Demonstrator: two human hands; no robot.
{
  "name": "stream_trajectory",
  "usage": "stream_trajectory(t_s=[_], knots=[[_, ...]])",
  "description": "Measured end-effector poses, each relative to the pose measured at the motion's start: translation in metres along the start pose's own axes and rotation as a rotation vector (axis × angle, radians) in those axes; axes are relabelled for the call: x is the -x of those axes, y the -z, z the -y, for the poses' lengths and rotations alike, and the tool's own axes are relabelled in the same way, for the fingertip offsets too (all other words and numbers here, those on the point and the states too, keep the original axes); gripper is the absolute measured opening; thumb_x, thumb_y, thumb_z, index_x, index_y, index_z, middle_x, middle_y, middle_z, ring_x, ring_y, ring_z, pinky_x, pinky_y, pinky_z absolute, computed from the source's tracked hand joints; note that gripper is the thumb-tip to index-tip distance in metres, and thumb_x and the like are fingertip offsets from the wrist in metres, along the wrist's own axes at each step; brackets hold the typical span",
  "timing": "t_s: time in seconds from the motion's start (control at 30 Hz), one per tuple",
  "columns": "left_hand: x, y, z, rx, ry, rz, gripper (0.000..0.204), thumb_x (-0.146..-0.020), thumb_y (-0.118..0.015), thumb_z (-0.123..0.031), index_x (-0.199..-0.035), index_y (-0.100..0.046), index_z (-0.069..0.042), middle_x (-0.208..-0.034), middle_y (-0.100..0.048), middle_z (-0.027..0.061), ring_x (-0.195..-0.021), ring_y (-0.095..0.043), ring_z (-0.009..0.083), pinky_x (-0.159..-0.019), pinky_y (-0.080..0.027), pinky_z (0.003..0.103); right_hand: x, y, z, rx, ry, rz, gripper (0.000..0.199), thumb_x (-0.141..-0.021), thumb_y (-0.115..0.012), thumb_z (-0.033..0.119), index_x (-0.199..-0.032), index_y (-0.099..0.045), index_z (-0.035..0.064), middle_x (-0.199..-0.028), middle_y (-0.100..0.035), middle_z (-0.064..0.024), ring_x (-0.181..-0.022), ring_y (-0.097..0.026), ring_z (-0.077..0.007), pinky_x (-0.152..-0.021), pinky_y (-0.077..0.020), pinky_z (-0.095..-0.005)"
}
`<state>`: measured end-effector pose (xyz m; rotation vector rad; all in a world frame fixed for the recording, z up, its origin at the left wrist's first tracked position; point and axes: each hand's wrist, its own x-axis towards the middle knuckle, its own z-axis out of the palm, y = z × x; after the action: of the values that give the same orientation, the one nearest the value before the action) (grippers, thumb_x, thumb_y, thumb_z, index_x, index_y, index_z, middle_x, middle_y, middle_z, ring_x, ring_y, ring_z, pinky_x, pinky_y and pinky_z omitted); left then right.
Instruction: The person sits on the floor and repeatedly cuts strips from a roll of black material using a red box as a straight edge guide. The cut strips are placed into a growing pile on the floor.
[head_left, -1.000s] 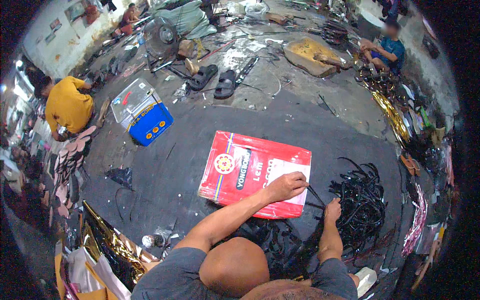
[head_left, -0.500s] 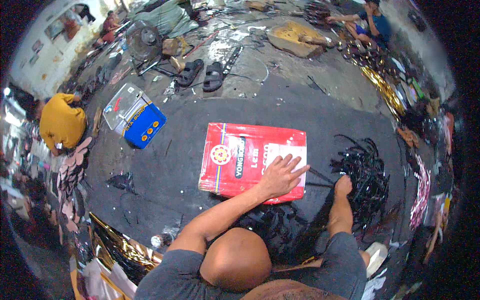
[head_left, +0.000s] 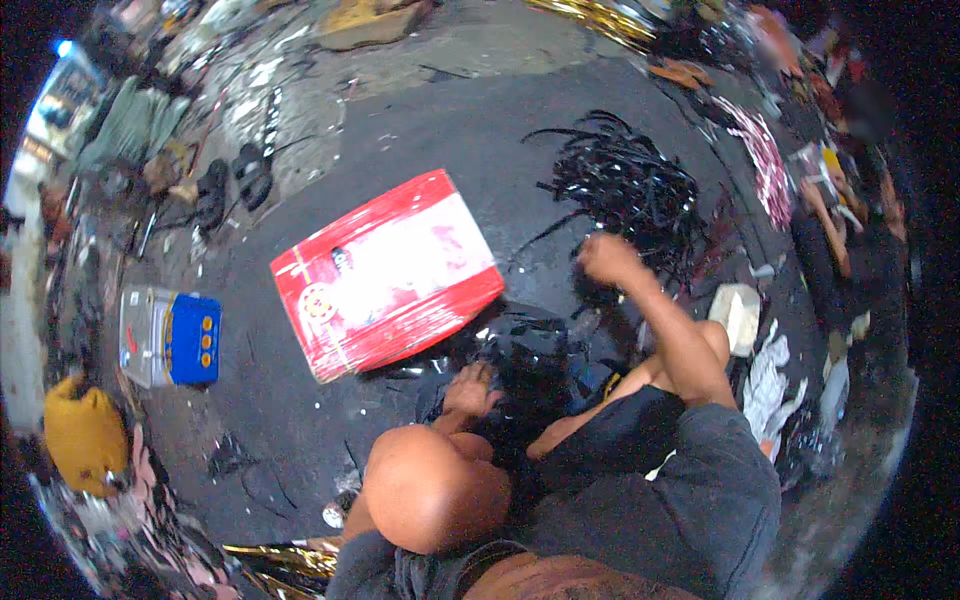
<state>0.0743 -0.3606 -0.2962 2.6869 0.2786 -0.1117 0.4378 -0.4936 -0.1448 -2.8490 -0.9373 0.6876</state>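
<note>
A red carton [head_left: 400,290] wrapped in glossy clear film lies on the dark floor mat before me, a bright glare on its top. My left hand [head_left: 470,393] is off the box, low near its front edge, fingers apart over glossy black strips [head_left: 530,350]. To the right of the carton, my right hand [head_left: 610,262] hovers at the near edge of a tangled heap of thin black strips [head_left: 625,180]. Its fingers look curled but are blurred, and what they hold, if anything, cannot be made out.
A blue and clear plastic container [head_left: 190,338] stands at the left, with black sandals [head_left: 252,175] beyond it. A person in yellow [head_left: 85,435] is at the far left. Pink shiny strips [head_left: 760,165] and a pale block [head_left: 735,318] lie to the right.
My left hand has left the top of the carton and come down toward me. My right hand no longer pulls a strip taut. The view has turned right, and the carton appears rotated.
</note>
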Motion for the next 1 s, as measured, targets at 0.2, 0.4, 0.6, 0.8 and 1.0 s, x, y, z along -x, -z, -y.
stream_trajectory(t_s=[0.2,0.4,0.6,0.8,1.0], knots=[[-0.022,0.084,-0.030,0.637,0.184,-0.059,0.024,-0.084,-0.078,-0.025,-0.099,-0.075,-0.006,-0.097,-0.073,0.0153,-0.089,-0.071,0.0266,-0.082,-0.054,0.036,0.112,-0.134,0.084,-0.481,0.721,0.277,0.068,-0.081,-0.077,0.025,-0.141,-0.050,0.0054,-0.132,-0.059,-0.0225,-0.122,-0.057,-0.0375,-0.104,-0.0454,-0.0445],[-0.038,0.202,-0.022,0.920,0.261,-0.174,0.023,-0.078,-0.085,-0.011,-0.097,-0.075,-0.003,-0.085,-0.071,0.0012,-0.078,-0.059,0.0086,-0.071,-0.049,0.027,0.131,-0.054,0.110,-0.759,0.662,-0.279,0.021,-0.086,-0.072,0.025,-0.094,-0.072,0.0051,-0.097,-0.069,-0.0142,-0.095,-0.067,-0.0331,-0.085,-0.0522,-0.0439],[-0.041,0.234,-0.019,0.810,0.210,-0.025,0.016,-0.088,-0.077,-0.017,-0.094,-0.075,-0.002,-0.074,-0.068,0.0022,-0.070,-0.057,0.0098,-0.065,-0.047,0.030,0.137,0.016,0.099,-0.575,0.560,-0.418,0.013,-0.086,-0.070,0.022,-0.091,-0.073,0.0101,-0.092,-0.068,-0.0098,-0.089,-0.068,-0.0317,-0.080,-0.0542,-0.0435],[-0.035,0.224,-0.039,0.506,-0.098,-0.324,0.017,-0.092,-0.070,-0.017,-0.102,-0.076,-0.004,-0.080,-0.071,0.0114,-0.073,-0.064,0.0181,-0.072,-0.051,0.035,0.122,0.011,0.085,-0.236,0.477,-0.143,0.026,-0.084,-0.070,0.023,-0.108,-0.072,0.0112,-0.107,-0.066,-0.0081,-0.107,-0.063,-0.0324,-0.091,-0.0522,-0.0436],[-0.040,0.214,-0.038,0.757,-0.143,-0.246,0.018,-0.088,-0.074,-0.008,-0.105,-0.076,-0.004,-0.086,-0.075,0.0079,-0.077,-0.068,0.0119,-0.072,-0.054,0.029,0.125,0.003,0.125,-0.857,0.806,0.035,0.063,-0.086,-0.074,0.019,-0.142,-0.051,0.0028,-0.135,-0.059,-0.0176,-0.123,-0.057,-0.0282,-0.105,-0.0457,-0.0406]])
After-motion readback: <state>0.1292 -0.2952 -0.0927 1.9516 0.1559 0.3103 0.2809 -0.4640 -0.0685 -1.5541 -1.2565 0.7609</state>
